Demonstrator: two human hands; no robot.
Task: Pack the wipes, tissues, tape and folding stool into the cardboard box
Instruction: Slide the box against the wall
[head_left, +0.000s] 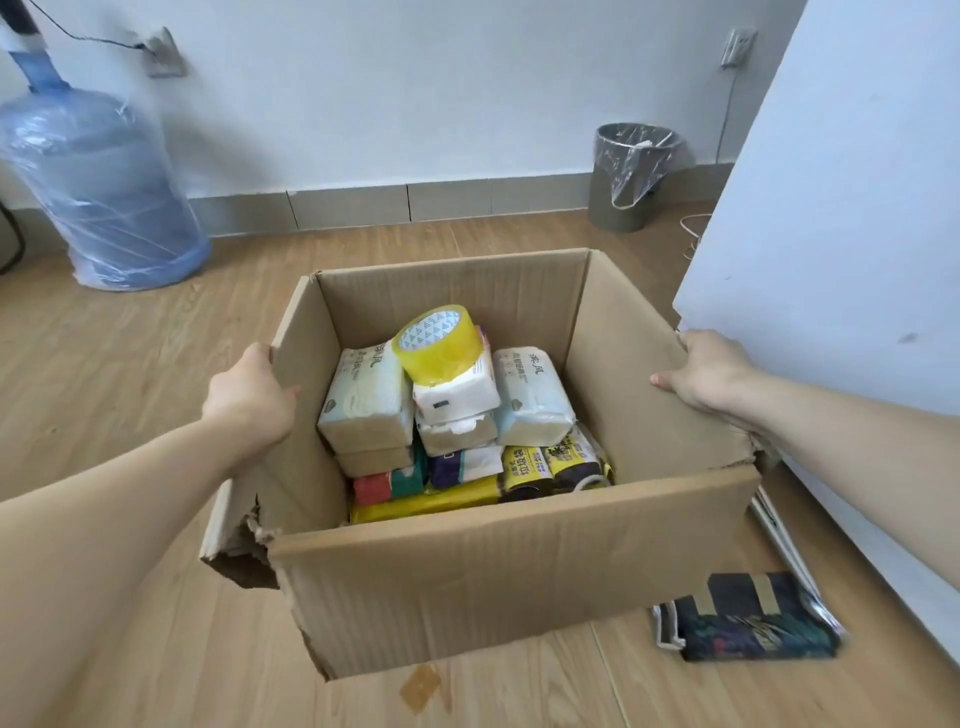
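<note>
An open cardboard box fills the middle of the view above the wooden floor. Inside lie several tissue packs, wipe packs and dark yellow-labelled rolls. A yellow tape roll sits on top of the tissue packs. My left hand grips the box's left flap, thumb on its inner face. My right hand grips the right flap, fingers curled over its edge. The folded stool, dark patterned fabric with a white frame, lies on the floor right of the box.
A blue water jug wrapped in plastic stands at the back left. A grey waste bin with a clear liner stands by the back wall. A white panel rises close on the right. A scrap of brown tape lies on the floor.
</note>
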